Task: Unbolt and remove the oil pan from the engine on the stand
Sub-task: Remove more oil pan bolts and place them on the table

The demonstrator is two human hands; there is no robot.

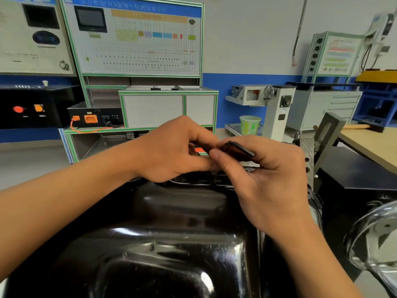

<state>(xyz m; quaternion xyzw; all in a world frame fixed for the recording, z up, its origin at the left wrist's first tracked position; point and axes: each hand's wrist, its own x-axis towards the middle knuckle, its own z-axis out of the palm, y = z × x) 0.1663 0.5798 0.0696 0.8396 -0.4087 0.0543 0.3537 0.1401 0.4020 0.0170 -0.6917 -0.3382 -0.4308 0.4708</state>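
The glossy black oil pan (pixel 163 244) fills the lower part of the head view, bottom side up on the engine. Both hands meet over its far edge. My right hand (pixel 264 175) grips a dark tool handle (pixel 238 149) between thumb and curled fingers. My left hand (pixel 169 151) is curled beside it, thumb and fingertips pinching at the tool's end; what it holds is hidden by the fingers. The bolts along the far flange (pixel 193 181) are mostly covered by the hands.
The engine stand's grey bracket (pixel 322 143) rises at the right, with a shiny metal pulley (pixel 378 239) at the lower right. A wooden table (pixel 373 143) sits far right. Training panels (pixel 137 37), a white cabinet (pixel 167 106) and a green cup (pixel 250 124) stand behind.
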